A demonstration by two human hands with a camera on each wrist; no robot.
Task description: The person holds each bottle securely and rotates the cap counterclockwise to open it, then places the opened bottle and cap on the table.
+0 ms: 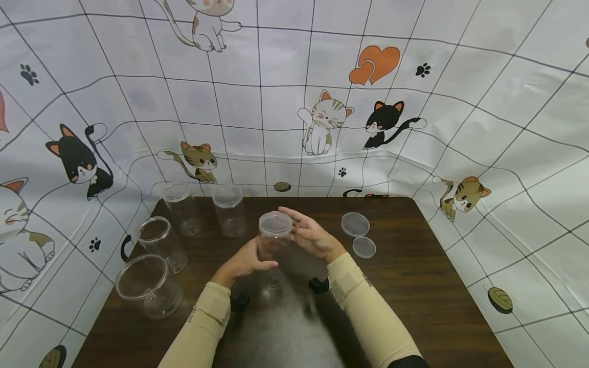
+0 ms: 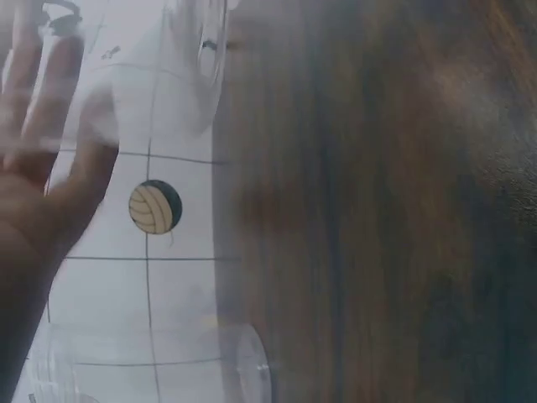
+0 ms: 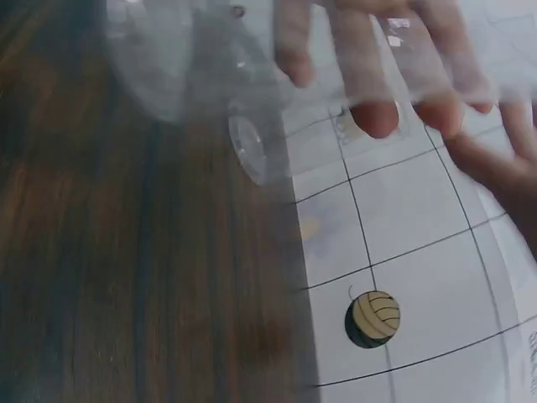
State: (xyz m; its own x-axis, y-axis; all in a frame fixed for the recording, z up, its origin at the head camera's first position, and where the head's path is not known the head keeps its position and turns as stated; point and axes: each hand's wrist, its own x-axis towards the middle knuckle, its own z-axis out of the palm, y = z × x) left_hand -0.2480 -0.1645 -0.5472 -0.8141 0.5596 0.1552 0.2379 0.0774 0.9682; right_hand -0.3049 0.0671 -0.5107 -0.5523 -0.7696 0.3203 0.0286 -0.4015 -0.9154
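A clear plastic jar [image 1: 275,240] with a whitish lid [image 1: 275,223] on its mouth stands upright above the middle of the table, apparently raised off it. Around its left side my left hand [image 1: 246,259] grips it, thumb in front and the other fingers partly behind the wall. On the far right side, my right hand [image 1: 315,237] reaches to the lid's edge with fingers extended. The right wrist view shows those fingers [image 3: 373,113] fairly straight beside the clear jar wall [image 3: 193,67]; whether they touch it I cannot tell.
On the left of the dark wooden table [image 1: 414,306] stand two open jars [image 1: 158,278] [image 1: 165,248] and, behind, two that look lidded [image 1: 184,209] [image 1: 230,214]. Two loose round lids [image 1: 355,225] [image 1: 364,247] lie at the right. A cat-print sheet [image 1: 276,102] hangs around the table.
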